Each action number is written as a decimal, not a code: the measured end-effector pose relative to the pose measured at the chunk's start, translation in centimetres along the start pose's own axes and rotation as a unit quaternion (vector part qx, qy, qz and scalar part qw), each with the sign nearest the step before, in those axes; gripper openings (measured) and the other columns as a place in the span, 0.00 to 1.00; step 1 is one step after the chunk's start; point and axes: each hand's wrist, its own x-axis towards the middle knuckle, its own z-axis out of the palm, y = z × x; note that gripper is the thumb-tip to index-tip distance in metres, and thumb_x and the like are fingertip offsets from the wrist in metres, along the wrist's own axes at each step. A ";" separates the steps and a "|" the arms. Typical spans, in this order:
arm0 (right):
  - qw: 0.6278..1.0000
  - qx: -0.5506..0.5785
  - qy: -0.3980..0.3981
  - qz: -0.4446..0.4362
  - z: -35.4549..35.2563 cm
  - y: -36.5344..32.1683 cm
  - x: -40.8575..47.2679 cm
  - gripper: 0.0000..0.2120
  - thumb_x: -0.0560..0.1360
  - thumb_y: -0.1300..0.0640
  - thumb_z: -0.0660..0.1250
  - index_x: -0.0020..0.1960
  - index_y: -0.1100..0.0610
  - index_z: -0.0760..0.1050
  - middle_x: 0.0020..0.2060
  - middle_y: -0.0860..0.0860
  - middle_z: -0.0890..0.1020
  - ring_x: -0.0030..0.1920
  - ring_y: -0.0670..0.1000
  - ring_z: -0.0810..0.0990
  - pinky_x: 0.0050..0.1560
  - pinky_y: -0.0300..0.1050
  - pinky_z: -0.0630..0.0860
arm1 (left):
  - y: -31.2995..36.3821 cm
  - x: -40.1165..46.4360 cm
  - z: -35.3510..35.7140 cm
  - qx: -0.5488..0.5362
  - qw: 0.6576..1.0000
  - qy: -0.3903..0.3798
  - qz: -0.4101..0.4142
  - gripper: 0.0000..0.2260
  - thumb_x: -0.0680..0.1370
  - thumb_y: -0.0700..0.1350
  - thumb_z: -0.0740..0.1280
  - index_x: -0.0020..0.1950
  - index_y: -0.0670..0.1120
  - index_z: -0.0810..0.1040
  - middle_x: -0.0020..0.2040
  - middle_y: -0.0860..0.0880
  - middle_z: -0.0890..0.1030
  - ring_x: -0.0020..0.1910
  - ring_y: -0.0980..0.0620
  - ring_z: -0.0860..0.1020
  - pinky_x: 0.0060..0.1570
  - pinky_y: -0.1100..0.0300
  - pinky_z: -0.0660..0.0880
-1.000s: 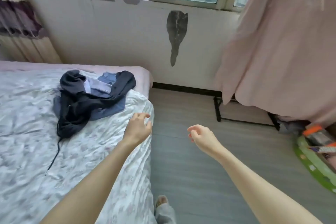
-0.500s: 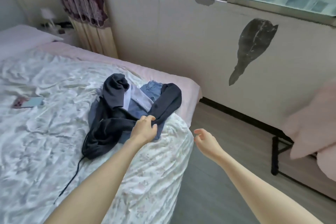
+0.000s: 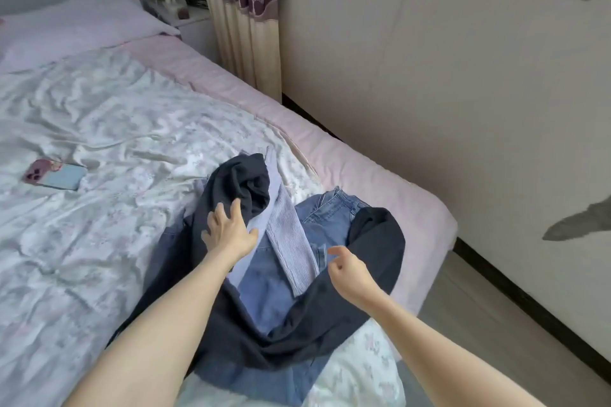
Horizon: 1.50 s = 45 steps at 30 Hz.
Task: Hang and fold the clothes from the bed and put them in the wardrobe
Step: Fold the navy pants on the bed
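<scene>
A heap of clothes lies at the lower centre of the frame, on the near corner of the bed with the crumpled white floral quilt (image 3: pixel 109 129): a dark navy sweatshirt (image 3: pixel 334 317), blue denim jeans (image 3: pixel 264 294) and a pale lilac ribbed knit top (image 3: pixel 287 241) tangled together. The left hand (image 3: pixel 229 231) rests on the navy cloth, its grip apart with fingers spread flat. The right hand (image 3: pixel 350 274) hovers just above the jeans and navy sleeve, fingers loosely curled, holding nothing. At the left of the frame a phone in a pink-and-blue case (image 3: pixel 54 174) lies on the quilt, well apart from the heap. A white pillow (image 3: pixel 76 23) sits at upper left.
</scene>
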 end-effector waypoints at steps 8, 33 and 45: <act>0.998 -0.028 -0.053 -0.033 2.3 -3.4 13.7 0.20 0.77 0.60 0.53 0.68 0.56 0.66 0.48 0.54 0.79 0.41 0.51 0.78 0.41 0.43 0.73 | -3.3 11.4 1.6 0.012 0.997 -0.046 -0.060 0.44 0.74 0.55 0.66 0.76 0.54 0.35 0.70 0.40 0.66 0.64 0.38 0.69 0.57 0.48 0.70; 0.973 0.053 0.164 0.150 1.3 9.7 -4.1 0.14 0.74 0.66 0.56 0.57 0.57 0.69 0.56 0.56 0.67 0.51 0.60 0.73 0.52 0.50 0.71 | -8.3 -7.2 6.9 0.130 0.985 -0.105 0.035 0.45 0.72 0.65 0.64 0.75 0.55 0.36 0.77 0.43 0.43 0.75 0.42 0.41 0.69 0.35 0.43; 0.959 -0.216 0.024 -0.180 8.7 0.3 -2.9 0.29 0.78 0.51 0.57 0.76 0.56 0.52 0.75 0.50 0.56 0.75 0.49 0.50 0.73 0.57 0.46 | -12.3 -15.3 9.3 0.031 0.961 -0.086 0.262 0.21 0.77 0.52 0.63 0.70 0.52 0.69 0.59 0.50 0.70 0.60 0.50 0.68 0.58 0.57 0.67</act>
